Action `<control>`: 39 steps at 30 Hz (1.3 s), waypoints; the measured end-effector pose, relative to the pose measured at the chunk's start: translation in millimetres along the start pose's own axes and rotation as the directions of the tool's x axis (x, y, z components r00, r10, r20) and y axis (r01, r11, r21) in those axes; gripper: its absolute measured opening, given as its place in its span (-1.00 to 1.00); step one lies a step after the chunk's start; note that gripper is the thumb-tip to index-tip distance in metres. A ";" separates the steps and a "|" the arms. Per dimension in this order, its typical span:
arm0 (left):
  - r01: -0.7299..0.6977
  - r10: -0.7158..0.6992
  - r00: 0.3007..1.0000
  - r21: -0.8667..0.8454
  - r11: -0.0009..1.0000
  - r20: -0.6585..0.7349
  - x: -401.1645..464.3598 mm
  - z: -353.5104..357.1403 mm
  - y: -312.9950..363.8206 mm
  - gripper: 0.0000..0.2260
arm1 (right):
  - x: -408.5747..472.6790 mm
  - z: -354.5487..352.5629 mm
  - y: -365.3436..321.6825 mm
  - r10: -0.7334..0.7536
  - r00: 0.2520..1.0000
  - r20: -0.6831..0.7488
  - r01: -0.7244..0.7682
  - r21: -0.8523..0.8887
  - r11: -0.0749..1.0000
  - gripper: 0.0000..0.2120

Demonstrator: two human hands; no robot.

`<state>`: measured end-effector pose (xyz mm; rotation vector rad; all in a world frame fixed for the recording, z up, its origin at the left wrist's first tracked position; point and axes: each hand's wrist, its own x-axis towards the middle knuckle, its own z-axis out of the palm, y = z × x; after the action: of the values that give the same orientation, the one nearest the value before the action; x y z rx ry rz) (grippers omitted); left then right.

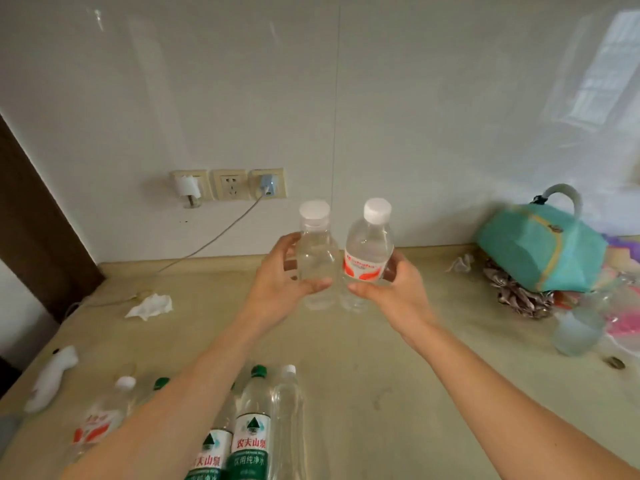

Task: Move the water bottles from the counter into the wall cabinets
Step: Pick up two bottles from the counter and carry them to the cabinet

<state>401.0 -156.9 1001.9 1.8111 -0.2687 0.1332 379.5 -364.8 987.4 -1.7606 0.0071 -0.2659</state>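
Note:
My left hand (277, 277) grips a clear unlabelled water bottle (317, 254) with a white cap, held upright above the counter. Right beside it, my right hand (391, 289) grips a bottle with a red-and-white label (367, 247), also white-capped and upright. The two bottles almost touch. Several more bottles stand at the counter's near edge: a green-labelled one with a green cap (252, 431), a clear one with a white cap (287, 410), and a red-labelled one (104, 414) at the left, partly hidden by my left forearm. No wall cabinet is in view.
The beige counter (381, 375) meets a white tiled wall with sockets (230, 184) and a plugged-in cable. A crumpled tissue (150, 306) lies left. A teal bag (540, 247), a frosted cup (575, 332) and clutter fill the right side.

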 end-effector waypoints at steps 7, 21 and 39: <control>-0.281 0.280 0.960 -0.066 0.958 -0.024 7.8 -43.4 134.2 -0.42 | -18.5 -19.8 -132.5 -0.264 0.961 -0.086 0.265 0.007 0.964 -0.40; -0.550 0.548 0.835 -0.092 0.830 -0.048 42.5 -63.4 381.2 -0.69 | 22.8 -98.9 -353.9 -0.588 0.783 -0.203 0.610 0.062 0.790 -0.58; -0.320 0.328 0.919 0.069 0.945 -0.221 176.5 -56.7 406.2 -0.50 | 179.2 -127.3 -398.6 -0.561 0.825 -0.062 0.562 -0.012 0.827 -0.68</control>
<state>472.0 -217.3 1438.6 1.7509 -0.4016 0.5814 474.3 -431.7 1427.6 -1.7124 -0.4776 -0.7511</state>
